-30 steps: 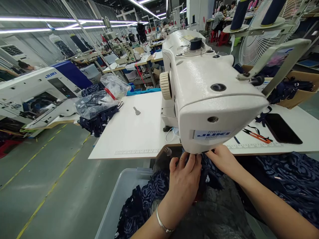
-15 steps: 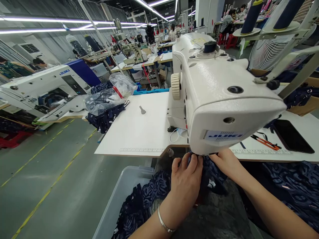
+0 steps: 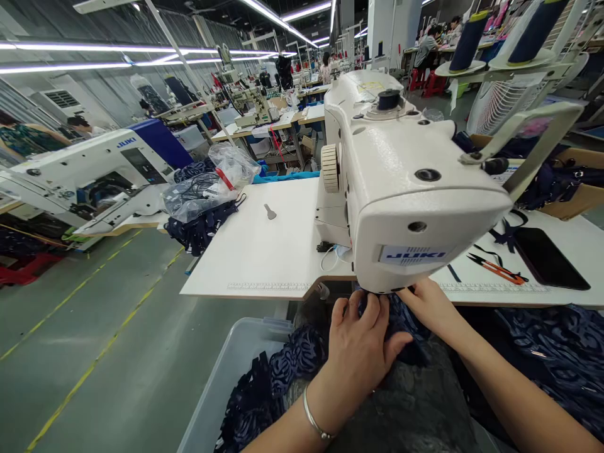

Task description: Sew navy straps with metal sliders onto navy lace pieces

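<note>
Under the head of a white JUKI sewing machine, a navy garment piece with a lace-like pattern lies bunched between my hands. My left hand grips it from the left, fingers bent over the cloth beneath the machine head and the thumb out to the right on the fabric. On the other side my right hand holds the same piece, its fingertips partly hidden by the cloth and the machine. The needle area is out of sight behind the machine head.
A translucent bin with navy lace pieces stands at my lower left. On the white tabletop lies a small grey metal piece. To the right are orange thread snips and a black phone. More navy lace fabric hangs lower right.
My left thumb has come out to the right over the fabric, and the hand has turned slightly. A white patch on the cloth is no longer visible. The view has shifted slightly.
</note>
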Motion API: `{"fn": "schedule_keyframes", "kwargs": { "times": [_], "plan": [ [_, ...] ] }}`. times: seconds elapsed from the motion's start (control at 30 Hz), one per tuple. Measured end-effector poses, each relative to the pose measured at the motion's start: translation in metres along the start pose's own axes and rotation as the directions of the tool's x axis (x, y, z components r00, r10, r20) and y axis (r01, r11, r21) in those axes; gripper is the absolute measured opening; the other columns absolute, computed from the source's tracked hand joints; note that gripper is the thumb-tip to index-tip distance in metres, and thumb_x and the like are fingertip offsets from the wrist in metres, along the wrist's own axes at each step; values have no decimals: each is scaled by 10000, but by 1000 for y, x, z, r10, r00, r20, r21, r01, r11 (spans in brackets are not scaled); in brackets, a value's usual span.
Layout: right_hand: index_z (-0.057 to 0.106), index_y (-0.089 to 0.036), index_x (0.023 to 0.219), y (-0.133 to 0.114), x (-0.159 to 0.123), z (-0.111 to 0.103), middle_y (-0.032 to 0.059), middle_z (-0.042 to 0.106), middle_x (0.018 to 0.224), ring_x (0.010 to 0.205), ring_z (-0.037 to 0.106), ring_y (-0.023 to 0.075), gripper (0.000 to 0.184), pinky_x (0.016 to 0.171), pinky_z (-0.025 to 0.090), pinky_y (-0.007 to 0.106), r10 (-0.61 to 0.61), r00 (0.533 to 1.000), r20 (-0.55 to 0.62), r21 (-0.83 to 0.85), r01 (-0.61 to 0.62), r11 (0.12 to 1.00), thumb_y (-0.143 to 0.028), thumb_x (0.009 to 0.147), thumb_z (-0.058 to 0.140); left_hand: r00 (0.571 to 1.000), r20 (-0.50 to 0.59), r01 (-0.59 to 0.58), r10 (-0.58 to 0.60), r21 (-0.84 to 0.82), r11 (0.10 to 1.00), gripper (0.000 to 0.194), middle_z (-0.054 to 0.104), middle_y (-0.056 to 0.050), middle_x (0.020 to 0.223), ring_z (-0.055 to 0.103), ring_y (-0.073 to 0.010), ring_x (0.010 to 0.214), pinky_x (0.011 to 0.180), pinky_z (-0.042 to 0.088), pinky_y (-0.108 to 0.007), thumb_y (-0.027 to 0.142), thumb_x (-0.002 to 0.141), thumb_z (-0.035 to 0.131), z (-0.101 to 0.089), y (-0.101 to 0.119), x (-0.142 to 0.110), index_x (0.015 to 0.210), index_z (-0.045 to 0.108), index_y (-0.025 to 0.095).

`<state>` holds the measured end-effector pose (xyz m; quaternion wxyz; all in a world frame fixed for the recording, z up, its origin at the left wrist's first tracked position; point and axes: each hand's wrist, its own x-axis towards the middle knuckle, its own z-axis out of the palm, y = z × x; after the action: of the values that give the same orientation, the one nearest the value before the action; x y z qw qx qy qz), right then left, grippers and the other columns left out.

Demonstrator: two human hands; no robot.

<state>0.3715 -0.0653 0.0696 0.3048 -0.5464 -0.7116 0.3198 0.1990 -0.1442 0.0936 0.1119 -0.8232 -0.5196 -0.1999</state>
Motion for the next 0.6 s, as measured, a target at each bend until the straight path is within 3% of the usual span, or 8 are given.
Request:
{"fn": "schedule_keyframes", "kwargs": {
  "times": [0.1,0.23,0.3,0.4,0.47,0.6],
  "plan": [
    [480,-243,918,-1,-1,-3,-38,534,597,583,575,190,177,522,381,259,-5,1000,-17,25,5,1000,-418,922,451,999,44,1,0,-24,1000,600,610,-107,1245,520,-311,1169,973,344,-459,602,934,402,-3,3,-2,1311,529,153],
    [442,-245,848,-4,-8,-2,-47,506,619,585,540,162,193,534,382,247,-5,999,-33,36,6,999,-422,924,457,997,77,1,-1,-5,1000,442,601,-100,1268,514,-297,1203,1007,345,-454,386,940,464,-6,1,-6,1317,525,163],
    [424,-244,821,-5,-12,2,-53,487,623,574,515,148,202,540,382,243,-14,999,-37,50,16,999,-414,925,456,999,41,-10,10,7,1000,402,592,-116,1288,504,-280,1223,1019,348,-427,285,937,442,-5,-2,-9,1297,539,136],
    [418,-247,834,-7,-15,7,-66,458,608,533,475,138,168,531,369,242,-9,998,-58,56,12,998,-386,922,452,993,-34,-113,114,25,993,406,599,-103,1301,511,-219,1218,1015,359,-355,123,941,344,1,-6,-13,1296,540,122],
    [415,-249,835,-9,-15,8,-68,455,604,519,465,138,144,521,360,240,2,998,-61,55,2,998,-364,908,461,985,-38,-166,168,38,985,431,624,-75,1277,532,-189,1186,998,371,-328,83,945,309,5,-7,-15,1305,539,142],
    [400,-251,806,-9,-11,4,-51,500,634,558,510,151,160,530,357,244,18,998,-60,22,-17,1000,-368,898,460,994,-10,-104,105,102,989,416,640,-53,1261,547,-179,1174,972,390,-334,97,958,324,7,-4,-16,1300,550,163]
  ]
}}
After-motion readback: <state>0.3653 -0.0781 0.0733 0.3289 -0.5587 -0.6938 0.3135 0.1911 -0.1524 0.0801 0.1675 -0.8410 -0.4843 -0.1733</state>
